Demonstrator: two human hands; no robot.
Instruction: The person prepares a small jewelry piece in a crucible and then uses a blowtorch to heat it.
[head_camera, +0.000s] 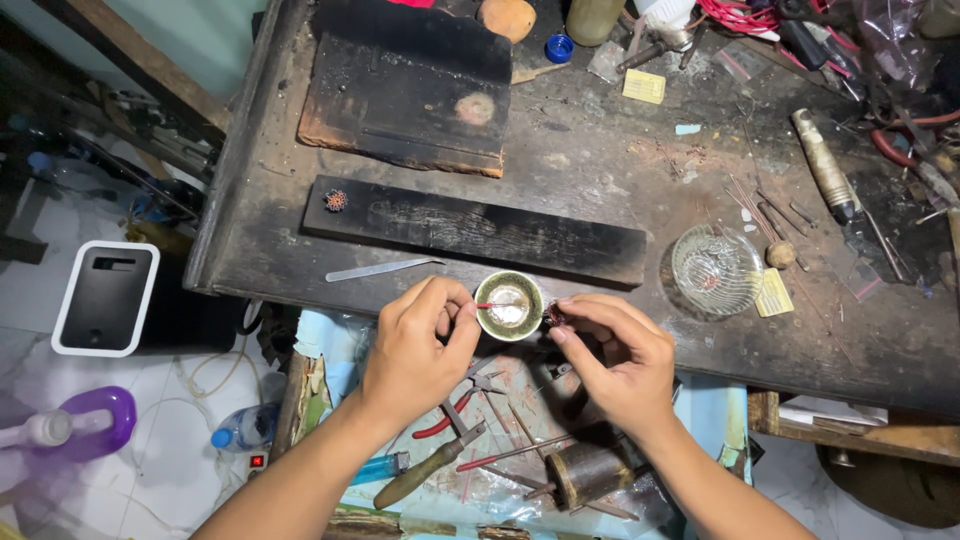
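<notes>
My left hand (415, 345) pinches a thin red-handled stick (490, 305) whose tip reaches into a small round metal cup (509, 306) at the bench's front edge. To the right of the cup, my right hand (610, 350) pinches a tiny dark reddish piece (553, 318) between thumb and fingers. What fills the cup looks pale and shiny. A small round ornament (336, 200) lies on a long charred wooden strip (475, 230) behind the cup.
A metal blade (380, 269) lies left of the cup, a glass dish (716, 268) to its right. A thick burnt board (408, 85) is at the back. Pliers (460, 405), a wooden-handled tool (425, 472) and rods sit in the open drawer below. Tools crowd the right side.
</notes>
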